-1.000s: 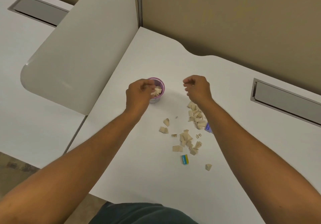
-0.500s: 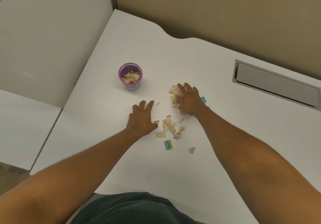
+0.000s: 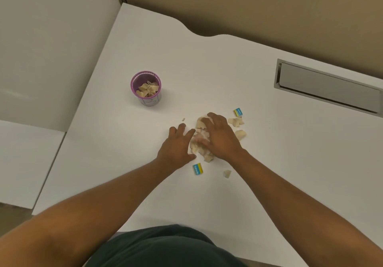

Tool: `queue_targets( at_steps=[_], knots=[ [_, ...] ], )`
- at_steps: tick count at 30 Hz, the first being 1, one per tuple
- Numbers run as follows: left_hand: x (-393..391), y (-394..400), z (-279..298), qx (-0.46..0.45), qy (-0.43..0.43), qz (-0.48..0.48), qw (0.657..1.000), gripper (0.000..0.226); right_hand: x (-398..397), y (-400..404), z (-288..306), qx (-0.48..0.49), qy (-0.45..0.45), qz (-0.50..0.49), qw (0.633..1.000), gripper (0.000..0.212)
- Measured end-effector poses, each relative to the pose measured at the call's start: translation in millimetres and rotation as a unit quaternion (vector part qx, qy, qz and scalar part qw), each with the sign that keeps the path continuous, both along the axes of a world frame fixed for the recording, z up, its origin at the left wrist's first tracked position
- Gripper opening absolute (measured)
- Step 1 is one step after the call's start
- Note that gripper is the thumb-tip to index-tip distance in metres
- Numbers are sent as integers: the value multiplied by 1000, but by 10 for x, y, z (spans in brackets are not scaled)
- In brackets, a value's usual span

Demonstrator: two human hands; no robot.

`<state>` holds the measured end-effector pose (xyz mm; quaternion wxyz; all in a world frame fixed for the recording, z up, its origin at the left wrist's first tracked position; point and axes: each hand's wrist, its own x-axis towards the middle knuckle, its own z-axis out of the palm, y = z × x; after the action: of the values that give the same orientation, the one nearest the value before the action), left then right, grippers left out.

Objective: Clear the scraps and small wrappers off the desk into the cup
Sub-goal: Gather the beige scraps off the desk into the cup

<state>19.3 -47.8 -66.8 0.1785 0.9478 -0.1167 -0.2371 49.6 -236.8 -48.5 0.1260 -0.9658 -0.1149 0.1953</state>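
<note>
Both hands are lying flat and spread on the bench (image 3: 269,163), the left hand (image 3: 176,148) and right hand (image 3: 219,138) pressing in on a pile of tan scraps (image 3: 199,142) between them, gripping nothing yet. The scraps look light, stiff and loose, likely to scatter, so scooping from both sides should suit them. More scraps (image 3: 236,121) are lying just right of the right hand. One wrapper (image 3: 198,169) is sitting just below the hands, another wrapper (image 3: 238,112) beyond the right hand. The cup (image 3: 146,89) is standing well up-left of the left hand.
</note>
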Motion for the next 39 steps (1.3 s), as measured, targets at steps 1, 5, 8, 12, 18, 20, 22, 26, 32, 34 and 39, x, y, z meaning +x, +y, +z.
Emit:
queue_targets(
  at_steps=[1, 5, 8, 12, 18, 20, 22, 26, 32, 34, 39],
  knots=[
    [10, -5, 8, -2, -8, 2, 1000, 93, -23, -4, 1, -15, 17, 3, 1000, 89],
    [60, 6, 41, 37, -59, -11, 998, 96, -119, 49, -23, -46, 51, -7, 998, 99],
    [79, 6, 54, 69, -53, -66, 994, 93, -198, 95, -51, -77, 48, -17, 996, 83],
    [73, -12, 83, 45, -37, -71, 996, 59, -301, 181, -67, -66, 45, -36, 996, 51],
    [108, 20, 45, 30, -24, -63, 997, 34, -298, 312, -77, -66, 56, -29, 996, 19],
    [119, 44, 59, -20, 2, 17, 1000, 33, -261, 299, -79, -79, 59, -42, 994, 4],
    [122, 97, 112, -83, 25, 112, 990, 30, -249, 282, -96, -32, 30, -95, 994, 12],
    [157, 223, 283, -206, 48, 291, 933, 25, -195, 318, 95, 191, 10, -315, 929, 17],
    [485, 576, 788, -347, 8, 472, 811, 18, 217, 714, 576, 385, 81, -395, 830, 18],
    [689, 727, 948, -377, -10, 513, 771, 19, 434, 931, 756, 432, 87, -382, 812, 16],
    [1127, 989, 1175, -379, -14, 536, 754, 22, 980, 1421, 953, 440, 61, -326, 835, 17]
  ],
)
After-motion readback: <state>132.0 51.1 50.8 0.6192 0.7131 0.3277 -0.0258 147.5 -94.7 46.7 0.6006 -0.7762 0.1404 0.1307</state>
